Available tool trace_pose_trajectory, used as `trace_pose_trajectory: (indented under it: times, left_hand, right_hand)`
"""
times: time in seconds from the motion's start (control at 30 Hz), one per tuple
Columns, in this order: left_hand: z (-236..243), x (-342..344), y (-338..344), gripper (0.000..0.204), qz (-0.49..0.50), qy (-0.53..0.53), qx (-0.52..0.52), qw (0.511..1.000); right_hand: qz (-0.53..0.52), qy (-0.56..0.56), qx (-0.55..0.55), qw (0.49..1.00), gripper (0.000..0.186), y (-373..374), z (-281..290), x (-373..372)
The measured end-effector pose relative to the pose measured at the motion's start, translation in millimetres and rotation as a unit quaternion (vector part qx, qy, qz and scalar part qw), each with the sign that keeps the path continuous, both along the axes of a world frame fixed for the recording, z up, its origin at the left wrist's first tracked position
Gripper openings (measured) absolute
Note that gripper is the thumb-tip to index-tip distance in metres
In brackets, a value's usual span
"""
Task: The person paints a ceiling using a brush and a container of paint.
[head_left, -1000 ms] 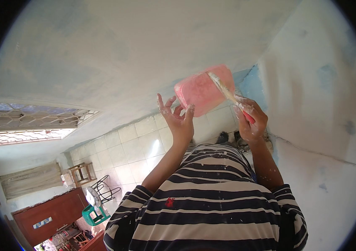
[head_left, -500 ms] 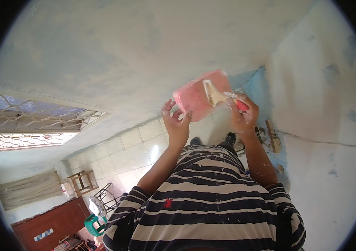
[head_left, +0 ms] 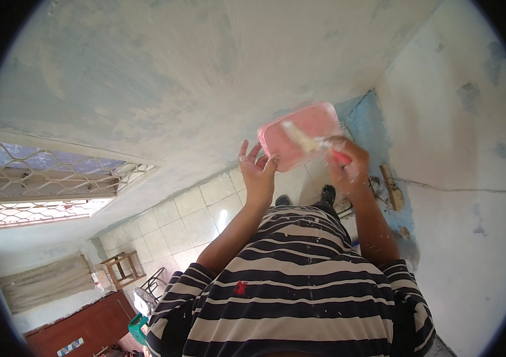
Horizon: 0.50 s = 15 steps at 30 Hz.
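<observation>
My left hand grips the near left edge of a pink rectangular plastic tub with rounded corners and whitish smears. Its thumb presses on the rim, while the other fingers spread along the outer side. In my right hand is a putty knife with a red handle and a flared, cream-coated blade, blurred by motion. The blade lies over the tub; whether it touches the tub I cannot tell. Whitish material coats the fingers of my right hand.
A patchy, smeared wall rises ahead, meeting another wall at the right corner. At left is a window with a wavy grille. Pale floor tiles, a wooden stool and a green plastic item lie below.
The tub and my left hand have shifted slightly right. The putty knife has moved a little within the tub's outline and is now more blurred. Both hands keep their holds.
</observation>
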<state>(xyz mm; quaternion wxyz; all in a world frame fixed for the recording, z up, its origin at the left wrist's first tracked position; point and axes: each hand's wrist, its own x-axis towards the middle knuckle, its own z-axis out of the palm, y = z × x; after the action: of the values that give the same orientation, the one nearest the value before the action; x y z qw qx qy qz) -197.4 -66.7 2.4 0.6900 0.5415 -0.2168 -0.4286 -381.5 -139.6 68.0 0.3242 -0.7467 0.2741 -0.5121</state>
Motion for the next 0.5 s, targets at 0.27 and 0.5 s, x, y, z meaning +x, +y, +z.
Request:
trace_pose_trajectory:
  times: [0.27, 0.5]
  left_hand:
    - [-7, -15, -16, 0.058, -0.139, 0.161, 0.033, 0.977]
    - [-39, -39, -38, 0.053, -0.199, 0.271, 0.041, 0.941]
  right_hand:
    - [-0.082, 0.140, -0.044, 0.986, 0.027, -5, -2, 1]
    - [-0.097, 0.044, 0.056, 0.993, 0.015, -40, -3, -66]
